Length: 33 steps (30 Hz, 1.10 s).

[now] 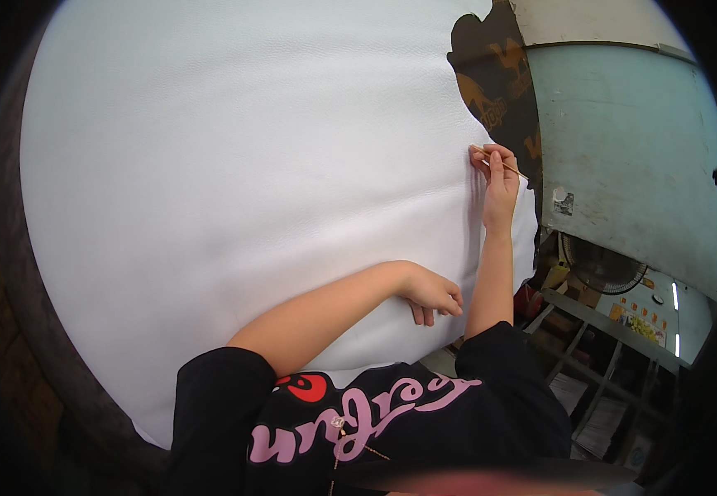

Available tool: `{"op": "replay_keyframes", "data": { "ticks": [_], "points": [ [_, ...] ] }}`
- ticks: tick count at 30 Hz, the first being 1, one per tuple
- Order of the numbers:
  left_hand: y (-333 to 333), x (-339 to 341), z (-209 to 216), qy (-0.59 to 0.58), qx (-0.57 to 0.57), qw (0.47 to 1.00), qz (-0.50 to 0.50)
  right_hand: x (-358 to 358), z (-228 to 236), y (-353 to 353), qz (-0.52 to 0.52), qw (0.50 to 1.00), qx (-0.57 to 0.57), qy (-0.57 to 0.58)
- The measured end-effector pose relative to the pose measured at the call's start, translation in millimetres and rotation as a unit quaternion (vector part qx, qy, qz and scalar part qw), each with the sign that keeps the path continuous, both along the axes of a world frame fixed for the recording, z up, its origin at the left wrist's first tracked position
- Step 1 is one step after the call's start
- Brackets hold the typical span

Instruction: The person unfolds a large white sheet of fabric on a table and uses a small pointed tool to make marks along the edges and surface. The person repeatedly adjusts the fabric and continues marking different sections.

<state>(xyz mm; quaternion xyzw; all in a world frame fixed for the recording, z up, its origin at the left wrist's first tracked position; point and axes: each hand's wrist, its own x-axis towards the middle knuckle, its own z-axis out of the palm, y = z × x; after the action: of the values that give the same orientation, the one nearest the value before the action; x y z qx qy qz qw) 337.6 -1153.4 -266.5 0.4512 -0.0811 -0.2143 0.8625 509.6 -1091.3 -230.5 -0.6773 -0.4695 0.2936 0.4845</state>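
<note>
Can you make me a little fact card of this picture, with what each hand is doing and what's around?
Right hand: holds a thin brownish stick near the sheet's right edge
Left hand: holds nothing, fingers bent; touching the sheet or not, cannot tell
Sheet: big, white, finely grained, gently wavy
Beside it: dark brown patterned surface, showing past the sheet's uneven right edge
Farther right: pale blue-green panel and a round fan

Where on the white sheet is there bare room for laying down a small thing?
Beyond the left forearm and left of the right hand, the white sheet lies bare. Crowded: its right edge, where that hand holds a thin stick beside the dark patterned surface.
</note>
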Motion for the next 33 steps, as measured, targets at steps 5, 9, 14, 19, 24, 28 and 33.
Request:
{"op": "replay_keyframes", "data": {
  "ticks": [5, 9, 14, 19, 24, 28, 33],
  "points": [
    [-1, 2, -2, -0.009, -0.003, 1.000, -0.008, -9, -20, 14, 0.042, 0.999, 0.027, -0.020],
    [-2, 4, -3, -0.010, 0.003, 1.000, -0.016, -17, -24, 33, 0.081, 0.996, 0.033, -0.033],
    [-1, 1, 1, -0.009, 0.003, 1.000, -0.008, -29, -23, 63, 0.119, 0.991, 0.035, -0.045],
    [5, -5, 4, -0.001, 0.011, 1.000, 0.014, -46, -26, 99, 0.179, 0.982, 0.043, -0.029],
    [9, -6, 6, 0.002, 0.011, 1.000, 0.028, -52, -25, 120, 0.216, 0.975, 0.053, 0.010],
    [11, -7, 3, -0.006, 0.005, 0.999, 0.031, -51, -25, 118, 0.194, 0.976, 0.091, 0.020],
    [9, -4, 3, 0.002, 0.005, 1.000, 0.030, -53, -32, 113, 0.205, 0.977, 0.056, 0.011]
  ]
}}
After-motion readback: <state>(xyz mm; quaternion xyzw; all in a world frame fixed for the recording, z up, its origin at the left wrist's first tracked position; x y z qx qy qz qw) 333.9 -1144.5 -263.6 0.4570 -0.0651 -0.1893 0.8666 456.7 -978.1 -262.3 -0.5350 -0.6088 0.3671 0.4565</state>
